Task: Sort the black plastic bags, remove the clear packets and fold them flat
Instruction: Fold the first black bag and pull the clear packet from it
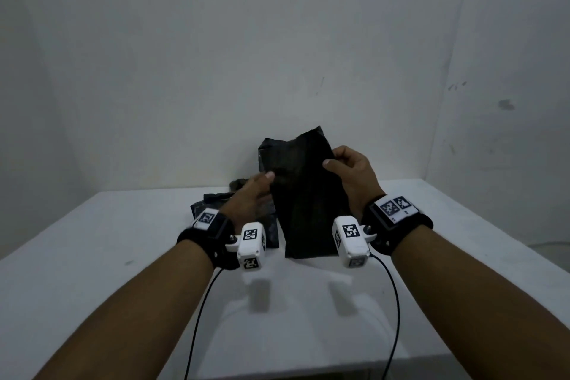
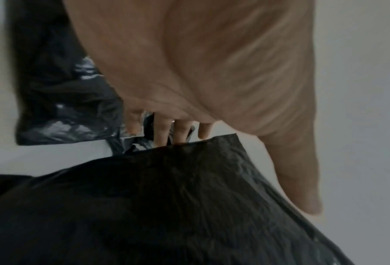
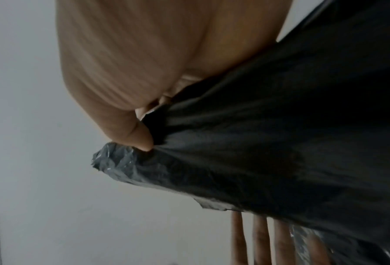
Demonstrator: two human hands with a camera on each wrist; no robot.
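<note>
The right hand (image 1: 350, 170) pinches the black bag (image 1: 303, 194) upright above the table (image 1: 92, 256); the left hand (image 1: 251, 197) reaches in, fingers straight (packet unseen). Next, likely, pull out 1 clear packet.

The black bag (image 1: 305, 194) held upright over the middle of the table (image 1: 108, 256) is thin plastic film, mostly matt and finely wrinkled, with a greyer, crinkled sheen at its upper corner (image 3: 112, 157). The heap of bags (image 1: 212, 203) lying toward the table's back edge is glossier plastic, creased and catching bright highlights, as the left wrist view shows (image 2: 60, 100). The table has a smooth, matt white top, the wrist straps (image 1: 398, 225) look like black cloth, and the camera housings (image 1: 251, 241) are smooth white plastic with printed black-and-white tags.
</note>
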